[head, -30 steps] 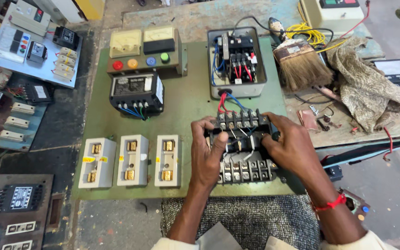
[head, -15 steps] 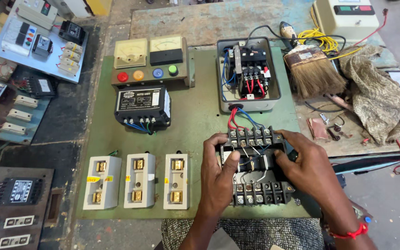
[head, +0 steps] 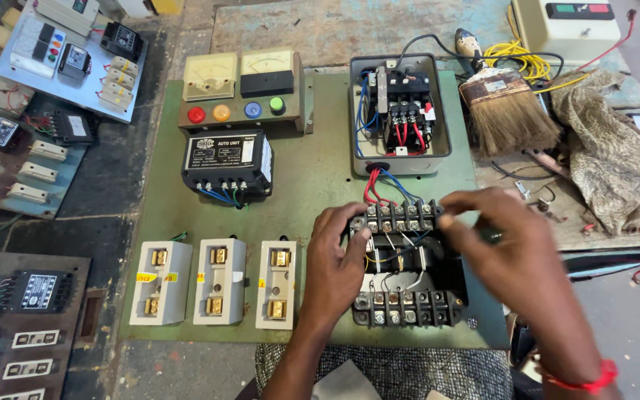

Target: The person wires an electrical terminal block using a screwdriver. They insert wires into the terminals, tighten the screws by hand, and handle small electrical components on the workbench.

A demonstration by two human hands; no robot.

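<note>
Since the earlier frame the right hand (head: 516, 255) has lifted, blurred, fingers half-curled, its hold not discernible. The left hand (head: 337, 263) grips the left edge of the black terminal block (head: 401, 270), near-right on the green panel (head: 312, 170). Counted: three white fuse holders (head: 216, 283), two meters (head: 238, 72), four coloured buttons (head: 235, 111), one brush (head: 509, 111).

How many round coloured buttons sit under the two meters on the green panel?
4, in one row below the meters: red button at left, orange button, blue button, green button at right. None looks hidden.
</note>
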